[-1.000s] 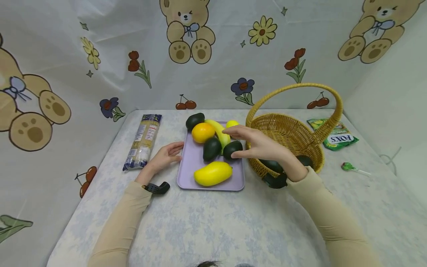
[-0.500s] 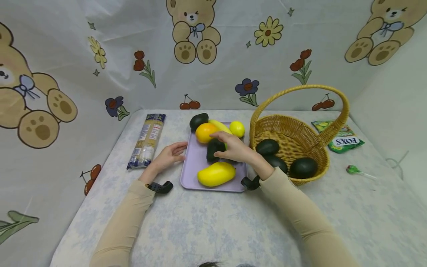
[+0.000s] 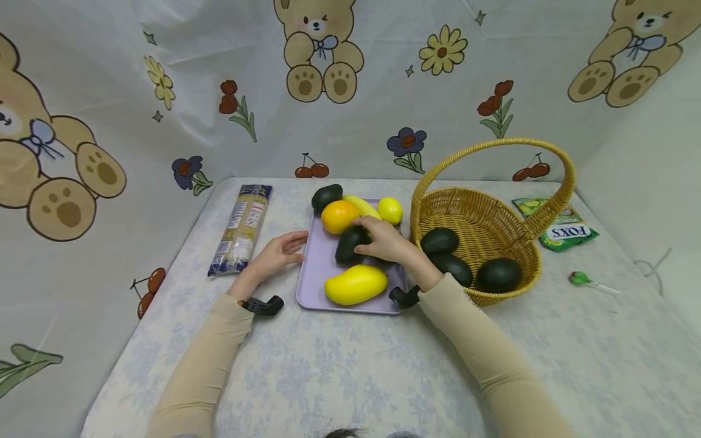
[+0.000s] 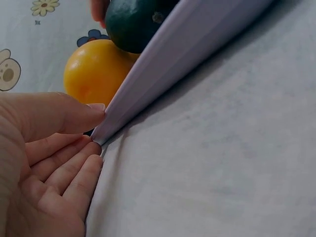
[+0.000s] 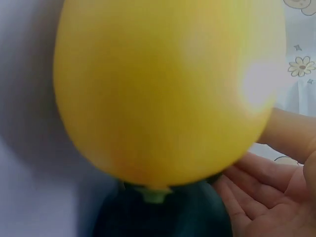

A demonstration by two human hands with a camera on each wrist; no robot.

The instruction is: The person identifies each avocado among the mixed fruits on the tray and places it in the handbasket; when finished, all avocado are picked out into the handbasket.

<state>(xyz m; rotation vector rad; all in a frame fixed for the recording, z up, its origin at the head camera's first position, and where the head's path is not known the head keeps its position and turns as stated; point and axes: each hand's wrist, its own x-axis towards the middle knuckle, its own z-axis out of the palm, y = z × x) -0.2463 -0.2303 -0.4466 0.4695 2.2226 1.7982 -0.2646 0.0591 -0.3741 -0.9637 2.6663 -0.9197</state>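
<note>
In the head view, my right hand (image 3: 383, 240) reaches over the lilac tray (image 3: 314, 295) and grips a dark green avocado (image 3: 346, 248), fingers over its far side and thumb on its near side. Left of the tray, my left hand (image 3: 276, 254) touches the rim with thumb and fingertips, the fingers fairly straight. A yellow mango (image 3: 356, 285) lies nearest me on the tray. Behind the gripped avocado are an orange (image 3: 339, 216), a banana (image 3: 362, 207), a lemon (image 3: 390, 210) and another avocado (image 3: 327, 198) at the far left corner. My right hand partly hides the tray's middle.
A wicker basket (image 3: 465, 204) with a tall handle stands right of the tray, holding several avocados (image 3: 498, 275). Beyond it lies a green candy bag (image 3: 566, 230), with a lollipop (image 3: 580, 278) nearer. A noodle-like packet (image 3: 241, 228) lies at left.
My right hand has moved left from beside the basket to over the tray, and closed on the avocado, which has shifted slightly. My left hand stays at the tray's rim.
</note>
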